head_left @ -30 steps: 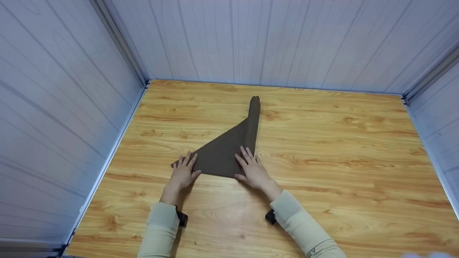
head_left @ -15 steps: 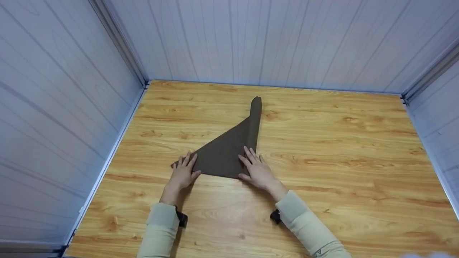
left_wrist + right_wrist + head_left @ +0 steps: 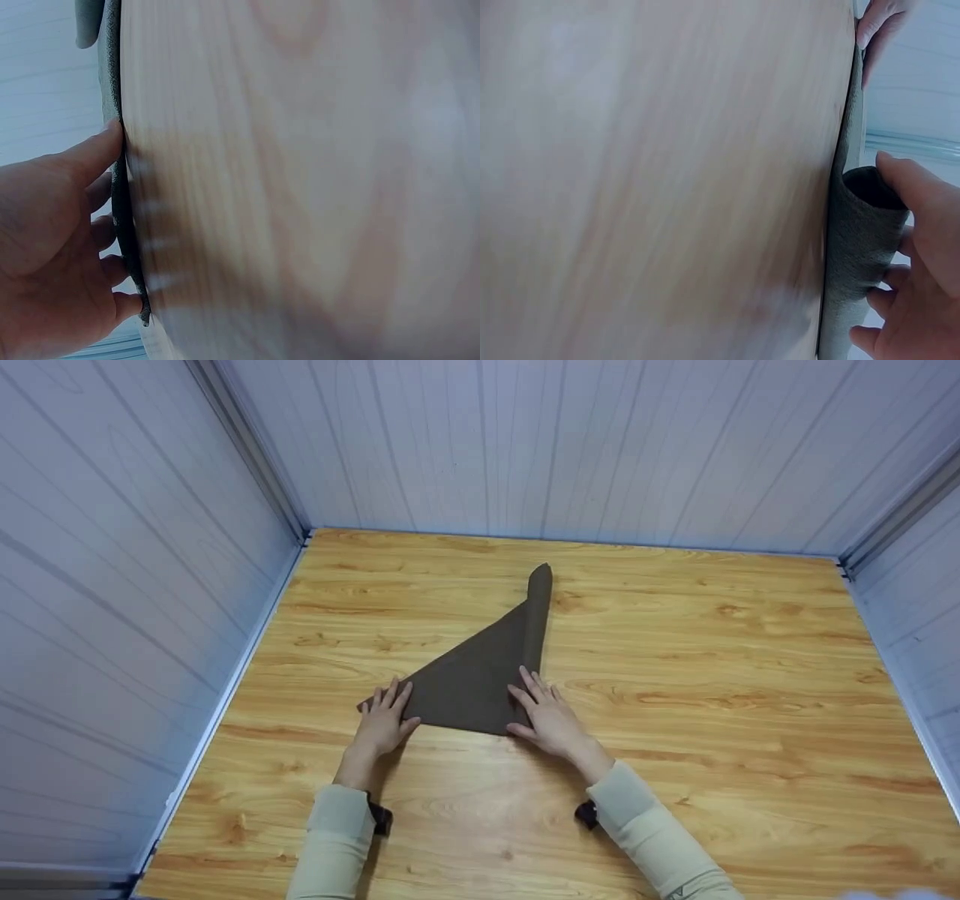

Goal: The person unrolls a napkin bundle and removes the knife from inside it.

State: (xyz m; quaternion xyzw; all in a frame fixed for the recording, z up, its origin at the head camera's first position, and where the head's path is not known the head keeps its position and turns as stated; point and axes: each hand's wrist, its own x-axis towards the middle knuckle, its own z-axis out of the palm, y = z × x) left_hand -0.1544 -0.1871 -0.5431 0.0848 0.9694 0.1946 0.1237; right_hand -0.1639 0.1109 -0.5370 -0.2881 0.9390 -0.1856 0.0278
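Observation:
A dark brown cloth [image 3: 469, 675] lies on the table, a flat triangular part with a rolled right edge [image 3: 538, 615] whose far end sticks out beyond the triangle. My left hand [image 3: 380, 729] rests on the cloth's left corner, fingers spread, thumb at the near edge. On the near end of the roll lies my right hand [image 3: 555, 725], fingers extended along it. In the right wrist view, the open hollow end of the roll [image 3: 862, 232] shows by the thumb. Seen from the left wrist, the cloth edge [image 3: 124, 217] is thin and flat beneath the fingers.
The wood-grain table [image 3: 712, 697] is bounded by a pale back wall [image 3: 562, 450], a left wall [image 3: 112, 585] and a right wall [image 3: 922, 607]. A small black device sits at each wrist.
My right hand has slid a little to the right, and the roll has shifted right with it. More of the flat cloth shows between the hands. My left hand stays still.

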